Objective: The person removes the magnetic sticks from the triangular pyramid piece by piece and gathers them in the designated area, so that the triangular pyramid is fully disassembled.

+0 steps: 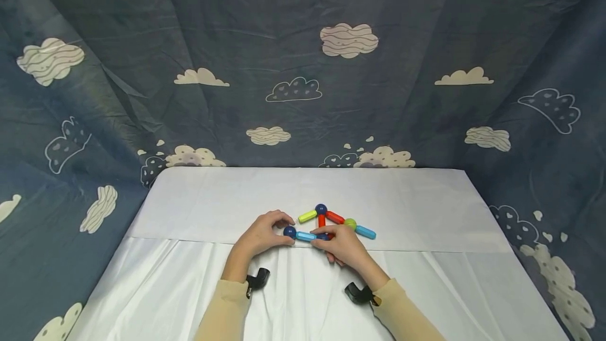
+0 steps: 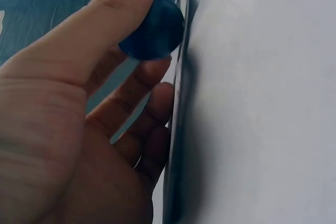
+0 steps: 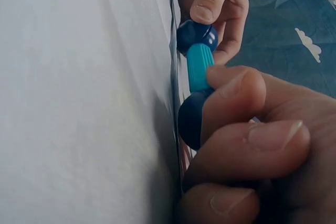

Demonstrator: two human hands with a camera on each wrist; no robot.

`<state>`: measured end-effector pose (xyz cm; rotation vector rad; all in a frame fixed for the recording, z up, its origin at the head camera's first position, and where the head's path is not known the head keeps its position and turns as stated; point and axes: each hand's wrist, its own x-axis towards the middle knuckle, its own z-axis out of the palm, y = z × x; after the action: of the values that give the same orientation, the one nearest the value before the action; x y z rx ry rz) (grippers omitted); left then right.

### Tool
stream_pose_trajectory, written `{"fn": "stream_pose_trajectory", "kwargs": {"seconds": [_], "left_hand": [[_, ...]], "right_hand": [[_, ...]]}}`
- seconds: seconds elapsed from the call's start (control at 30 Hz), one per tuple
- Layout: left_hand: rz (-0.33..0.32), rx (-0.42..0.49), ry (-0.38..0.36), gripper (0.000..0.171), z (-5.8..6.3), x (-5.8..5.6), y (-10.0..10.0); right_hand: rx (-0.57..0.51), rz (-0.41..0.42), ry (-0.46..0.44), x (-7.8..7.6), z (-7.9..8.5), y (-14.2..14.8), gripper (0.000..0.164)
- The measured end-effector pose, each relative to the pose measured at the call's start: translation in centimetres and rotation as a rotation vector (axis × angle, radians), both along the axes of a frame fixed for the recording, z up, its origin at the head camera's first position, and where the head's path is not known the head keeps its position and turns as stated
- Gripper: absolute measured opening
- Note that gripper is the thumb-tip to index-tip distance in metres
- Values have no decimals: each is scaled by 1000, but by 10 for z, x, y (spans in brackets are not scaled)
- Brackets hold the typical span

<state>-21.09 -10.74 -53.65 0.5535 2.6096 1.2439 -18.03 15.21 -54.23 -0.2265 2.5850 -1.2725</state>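
Here we are, just below centre of the frame, and both hands are on a construction of coloured rods and balls lying on the white cloth (image 1: 189, 204). The left hand (image 1: 263, 233) has thumb and fingertips clamped on a dark blue ball (image 1: 290, 232) at the lower left of the piece; round, smooth and glossy, this one, catching highlights in the right wrist view. Joined to it, a light blue rod (image 1: 305, 236), ridged lengthwise, running rightward to a second dark blue ball (image 3: 191, 120). And there's the right hand (image 1: 343, 243), thumb and curled fingers clamped round that ball, the thumb also touching the rod and hiding part of the join.

Look just above: a dark blue top ball (image 1: 321, 209) with three rods meeting it! A yellow-green rod (image 1: 307, 216) slants down to the left, a short red rod (image 1: 322, 220) drops towards the right hand, its lower end hard to make out, and a longer red rod (image 1: 335, 217) angles down to the right. That one meets a lime-green ball (image 1: 350, 223), bright against the navy, and beyond it a blue end rod (image 1: 366, 232) finishes the chain, right of centre.
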Motion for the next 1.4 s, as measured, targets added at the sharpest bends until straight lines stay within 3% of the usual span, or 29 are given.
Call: {"fn": "stream_pose_trajectory", "kwargs": {"seconds": [0.27, 0.57, 0.73, 1.03, 1.4], "left_hand": [[30, 17, -9, 31, -2, 0, -3], [99, 69, -96, 30, -2, 1, -5], [137, 87, -106, 31, -4, -1, -6], [391, 205, -30, 37, 3, -14, -33], [588, 252, -3, 44, 16, -44, -90]], "right_hand": [[-5, -32, -7, 3, 0, -2, 28], [-2, -36, -5, 3, 0, -1, 28], [-3, -45, -16, 4, 1, 0, 28], [-36, -41, -34, 5, 4, -1, 28], [-29, -41, -31, 4, 4, -2, 28]]}}
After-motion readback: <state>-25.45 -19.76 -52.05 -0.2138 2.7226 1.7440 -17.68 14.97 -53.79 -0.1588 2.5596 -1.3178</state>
